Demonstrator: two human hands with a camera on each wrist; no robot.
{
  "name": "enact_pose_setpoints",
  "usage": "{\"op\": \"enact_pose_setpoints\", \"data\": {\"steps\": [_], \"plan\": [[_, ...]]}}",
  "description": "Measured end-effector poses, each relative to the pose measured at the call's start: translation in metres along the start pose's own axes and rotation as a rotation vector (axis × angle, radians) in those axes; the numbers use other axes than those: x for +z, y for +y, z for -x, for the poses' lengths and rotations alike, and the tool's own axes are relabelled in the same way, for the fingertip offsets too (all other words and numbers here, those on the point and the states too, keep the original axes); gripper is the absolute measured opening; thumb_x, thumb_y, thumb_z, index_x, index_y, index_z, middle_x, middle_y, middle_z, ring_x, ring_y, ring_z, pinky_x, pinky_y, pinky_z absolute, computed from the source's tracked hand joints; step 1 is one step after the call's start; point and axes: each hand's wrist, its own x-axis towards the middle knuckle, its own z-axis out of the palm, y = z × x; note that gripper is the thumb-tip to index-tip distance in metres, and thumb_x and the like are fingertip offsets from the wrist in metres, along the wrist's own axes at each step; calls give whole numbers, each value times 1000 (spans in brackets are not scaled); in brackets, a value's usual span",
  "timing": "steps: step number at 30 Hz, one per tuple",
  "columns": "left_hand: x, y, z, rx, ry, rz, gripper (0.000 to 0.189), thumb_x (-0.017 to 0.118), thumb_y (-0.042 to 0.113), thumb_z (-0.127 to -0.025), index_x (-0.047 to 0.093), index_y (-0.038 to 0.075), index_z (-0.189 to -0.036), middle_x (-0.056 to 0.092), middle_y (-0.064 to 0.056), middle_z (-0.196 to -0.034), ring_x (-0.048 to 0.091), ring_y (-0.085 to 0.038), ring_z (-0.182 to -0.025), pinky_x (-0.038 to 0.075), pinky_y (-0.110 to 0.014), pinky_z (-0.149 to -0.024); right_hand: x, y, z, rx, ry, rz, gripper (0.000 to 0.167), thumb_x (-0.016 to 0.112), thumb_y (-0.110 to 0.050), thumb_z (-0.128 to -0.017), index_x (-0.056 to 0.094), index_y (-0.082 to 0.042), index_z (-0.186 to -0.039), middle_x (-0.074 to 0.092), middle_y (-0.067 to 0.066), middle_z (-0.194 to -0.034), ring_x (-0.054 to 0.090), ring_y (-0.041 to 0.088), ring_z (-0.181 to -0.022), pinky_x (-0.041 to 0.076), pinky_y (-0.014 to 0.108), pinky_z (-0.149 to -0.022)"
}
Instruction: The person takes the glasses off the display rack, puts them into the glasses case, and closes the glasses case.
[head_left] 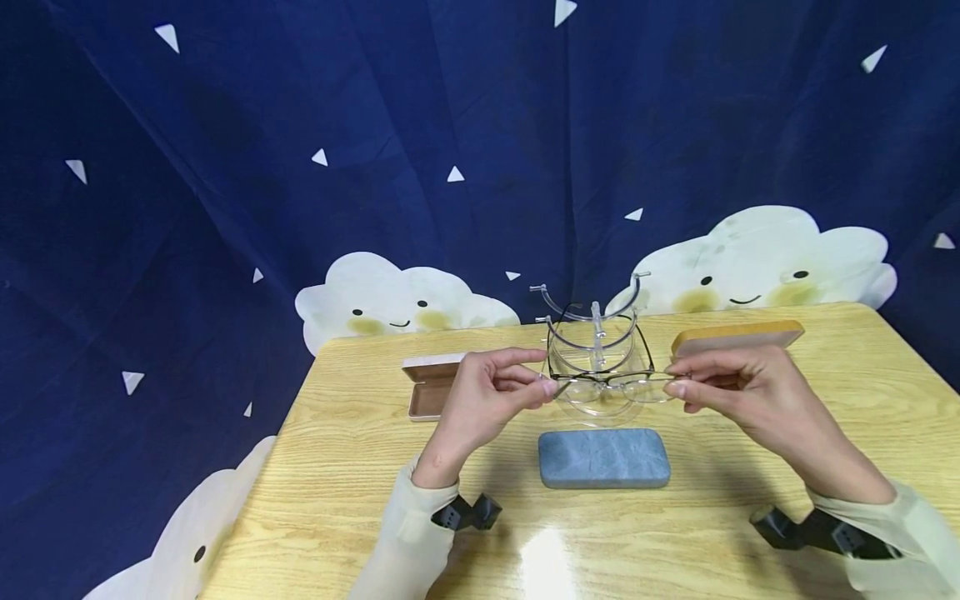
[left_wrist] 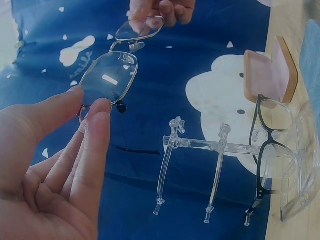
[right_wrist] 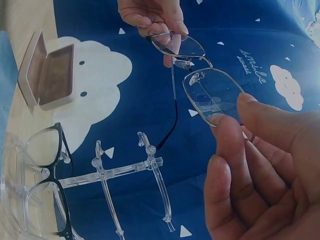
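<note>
Between my two hands is a pair of thin metal-rimmed eyeglasses (head_left: pixel 647 388), held above the table before a clear display stand (head_left: pixel 597 327). My left hand (head_left: pixel 487 393) pinches one outer end of the frame between thumb and fingers. At the opposite end, my right hand (head_left: pixel 757 395) grips the frame likewise, its thumb and index finger by the lens (right_wrist: pixel 212 95). Dark temple tips show below the frame in the wrist views. A second pair, black-framed glasses (left_wrist: pixel 272 136), rests on a lower tier of the stand; its upper arms carry nothing.
A closed blue glasses case (head_left: pixel 603 458) lies in front of the stand. An open case with a brown lining (head_left: pixel 431 400) stands behind my left hand, and an orange-edged case (head_left: pixel 738 335) behind my right. A blue cloud-print curtain (head_left: pixel 420 208) hangs beyond the wooden table (head_left: pixel 337 467).
</note>
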Motion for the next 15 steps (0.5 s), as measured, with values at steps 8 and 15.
{"op": "enact_pose_setpoints", "data": {"steps": [8,15], "plan": [[0,1,1,0,9,-18,45,83,13,-89,71,6,-132,81,-18,-100,80,-24,-83,64,-28,-76,1,-1,1,32,8,10,19,78,4,-89,78,0,-107,79,-14,-85,74,9,-66,60,21,-64],[0,0,0,20,5,-18,45,82,11,-89,70,3,-132,80,-21,-100,80,-22,-82,64,-28,-76,1,-2,1,37,14,2,19,79,5,-88,78,2,-106,79,-13,-83,73,9,-65,60,21,-64]]}}
